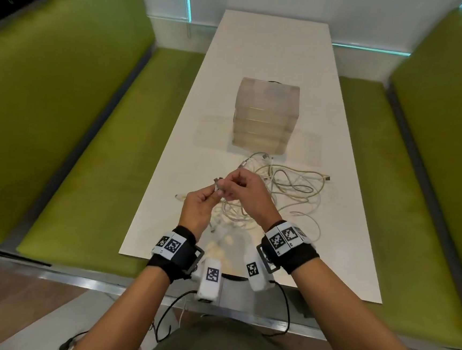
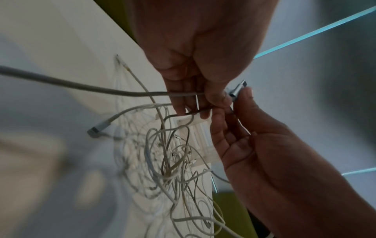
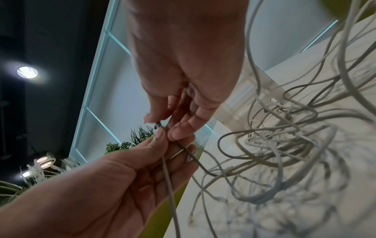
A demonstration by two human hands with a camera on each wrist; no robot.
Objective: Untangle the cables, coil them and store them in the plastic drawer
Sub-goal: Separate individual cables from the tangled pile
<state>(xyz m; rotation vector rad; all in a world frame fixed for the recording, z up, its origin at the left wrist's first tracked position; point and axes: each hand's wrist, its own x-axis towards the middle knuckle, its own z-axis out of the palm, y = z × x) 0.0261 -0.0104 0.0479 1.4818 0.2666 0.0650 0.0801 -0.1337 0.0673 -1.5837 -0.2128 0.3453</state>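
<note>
Above the table's (image 1: 261, 66) near edge, the left hand (image 1: 197, 208) and right hand (image 1: 246, 195) both pinch 1 cable's connector (image 1: 217, 187). The tangled cables (image 1: 284, 190) lie mid-table, just before the plastic drawer (image 1: 265, 116).

Overhead head view, close upward wrist views

A long white tabletop (image 1: 263, 52) runs away from the viewer between two green benches. A translucent drawer unit (image 1: 265, 115) stands on it near the middle, its stacked drawers shut. Just at 6 o'clock of the unit lies a tangle of pale cables (image 1: 284, 190), loops spreading toward 3 o'clock, one plug (image 1: 328, 178) resting at the tangle's right edge. A loose plug end (image 1: 179, 197) lies toward 9 o'clock of the tangle, near the tabletop's left edge.
</note>
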